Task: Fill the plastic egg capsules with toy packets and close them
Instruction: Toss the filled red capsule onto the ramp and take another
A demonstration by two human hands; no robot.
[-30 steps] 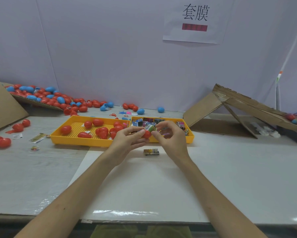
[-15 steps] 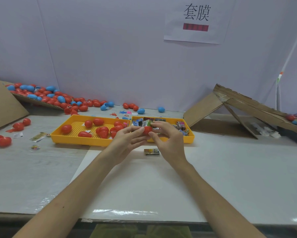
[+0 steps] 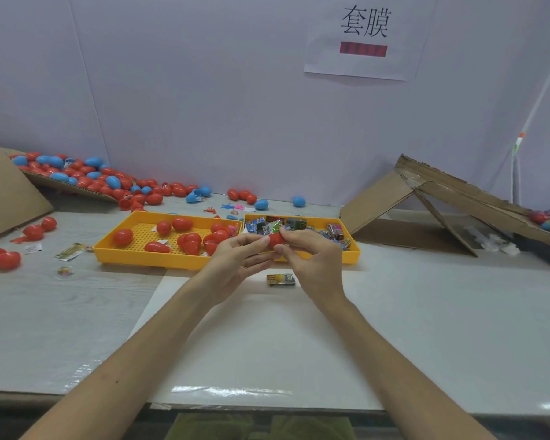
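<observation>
Whereas a green packet stood above the fingers a second ago, the left hand [image 3: 235, 262] and right hand [image 3: 311, 258] now pinch a red egg capsule [image 3: 275, 239] between closed fingertips, the packet hidden. Just below lies a loose toy packet [image 3: 280, 279]. Beyond, yellow trays hold red capsules [image 3: 184, 236] and packets [image 3: 302, 224].

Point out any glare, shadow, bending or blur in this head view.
Head view: light is soft and even, with glare streaks on the table's shiny front edge; faint shadows lie under the yellow trays and the loose packet; the wide lens bends the wall lines and cardboard towards the edges; the red egg between the left hand and right hand looks slightly soft.
</observation>
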